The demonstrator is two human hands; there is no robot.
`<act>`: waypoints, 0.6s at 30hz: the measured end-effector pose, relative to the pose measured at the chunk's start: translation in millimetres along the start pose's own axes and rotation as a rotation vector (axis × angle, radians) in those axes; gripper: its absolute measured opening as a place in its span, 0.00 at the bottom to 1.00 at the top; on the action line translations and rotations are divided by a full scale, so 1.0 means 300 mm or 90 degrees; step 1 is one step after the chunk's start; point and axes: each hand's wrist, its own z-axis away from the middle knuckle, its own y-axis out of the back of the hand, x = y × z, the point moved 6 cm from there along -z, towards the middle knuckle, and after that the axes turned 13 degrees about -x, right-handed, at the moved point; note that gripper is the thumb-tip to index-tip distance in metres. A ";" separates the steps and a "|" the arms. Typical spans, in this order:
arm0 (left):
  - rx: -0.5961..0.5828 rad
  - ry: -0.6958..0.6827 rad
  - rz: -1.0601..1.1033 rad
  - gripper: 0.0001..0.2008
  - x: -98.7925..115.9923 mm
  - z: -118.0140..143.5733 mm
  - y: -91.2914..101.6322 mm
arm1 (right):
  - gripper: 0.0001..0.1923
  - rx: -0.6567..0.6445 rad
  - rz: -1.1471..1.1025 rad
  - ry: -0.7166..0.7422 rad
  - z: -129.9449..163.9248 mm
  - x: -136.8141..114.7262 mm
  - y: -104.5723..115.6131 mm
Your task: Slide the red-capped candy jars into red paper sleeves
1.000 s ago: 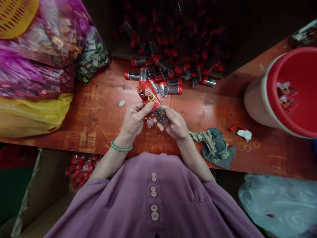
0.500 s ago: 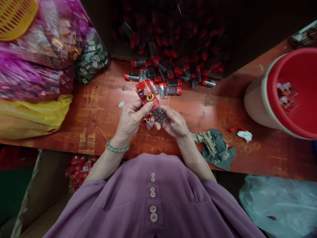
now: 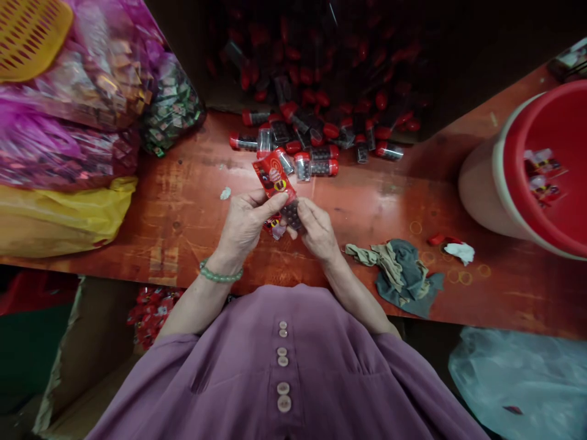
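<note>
One head-worn camera looks forward and down at the nearby hands (image 3: 241, 221).

No text can be read: the printing on the red packet (image 3: 273, 173) is too small.

Scuffed reddish table (image 3: 183, 220), dim lighting

You get dim light, soft glare on the table (image 3: 385, 198) and deep shadow in the box (image 3: 458, 73). At your right, the bucket (image 3: 481, 177) looks stretched.
</note>
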 end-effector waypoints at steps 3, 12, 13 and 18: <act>0.031 0.007 0.013 0.14 -0.022 0.003 0.010 | 0.19 0.080 0.128 0.035 0.020 -0.003 0.006; 0.094 -0.037 0.102 0.17 -0.055 -0.017 0.039 | 0.16 0.065 0.350 0.084 0.018 -0.035 0.006; 0.100 -0.039 0.094 0.16 -0.057 -0.019 0.040 | 0.16 0.066 0.372 0.091 0.016 -0.038 0.006; 0.049 0.008 0.093 0.16 -0.087 -0.030 0.042 | 0.12 0.095 0.382 0.067 0.014 -0.033 0.022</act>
